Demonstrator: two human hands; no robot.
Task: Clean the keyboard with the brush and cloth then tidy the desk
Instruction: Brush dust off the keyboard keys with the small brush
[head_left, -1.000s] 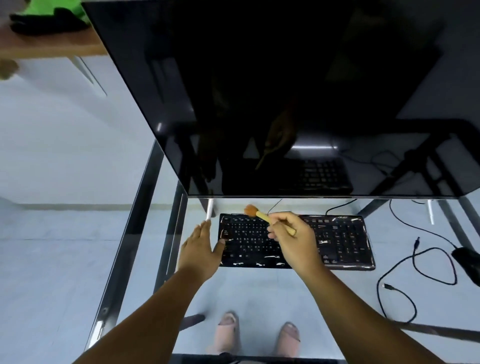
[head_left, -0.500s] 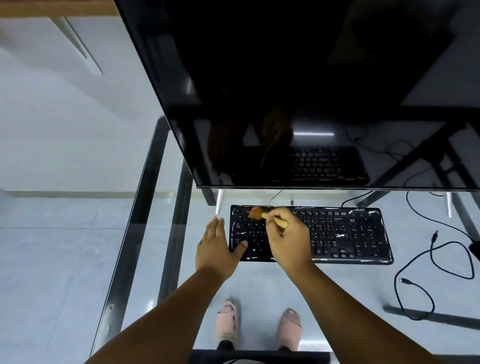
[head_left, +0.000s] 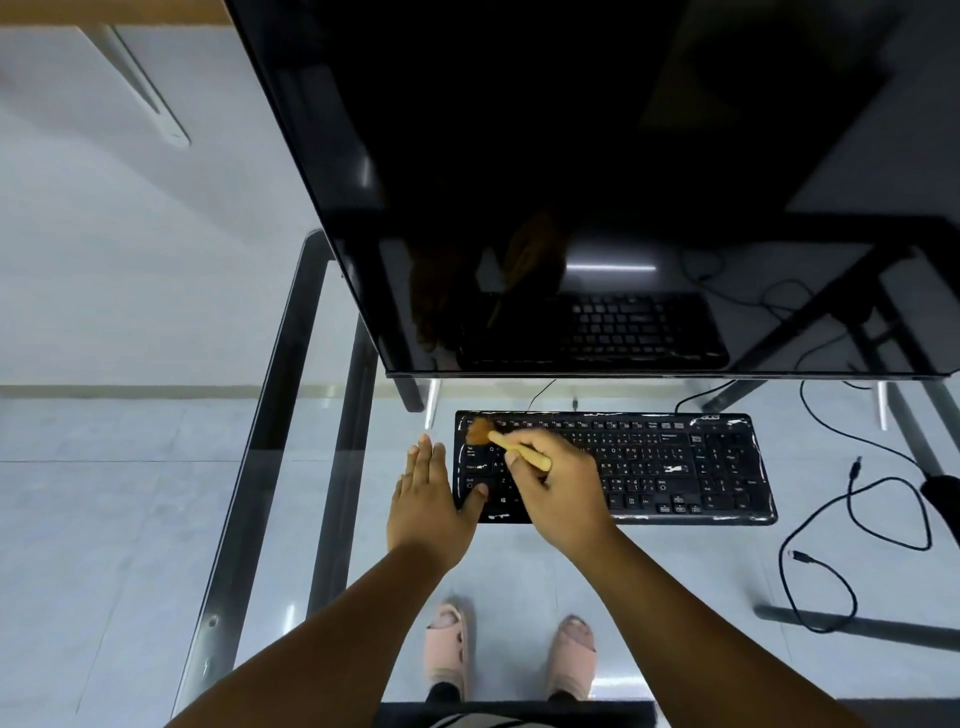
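Note:
A black keyboard (head_left: 675, 465) lies on the glass desk (head_left: 291, 415) just below the monitor. My right hand (head_left: 561, 493) grips a small brush (head_left: 511, 447) with a yellow handle; its orange bristles touch the keyboard's top-left corner keys. My left hand (head_left: 426, 493) lies flat with straight fingers beside the keyboard's left end, its thumb resting on the bottom-left keys. No cloth is in view.
A large dark monitor (head_left: 571, 182) overhangs the back of the desk and reflects the keyboard. Loose black cables (head_left: 852, 525) coil on the right. A dark object (head_left: 943, 496) shows at the right edge. My feet in pink sandals (head_left: 449, 649) show through the glass.
The brush has moved left and slightly down, from above the keyboard's top edge onto its top-left keys. My head view shifted, so the keyboard sits further right. The left hand keeps its place.

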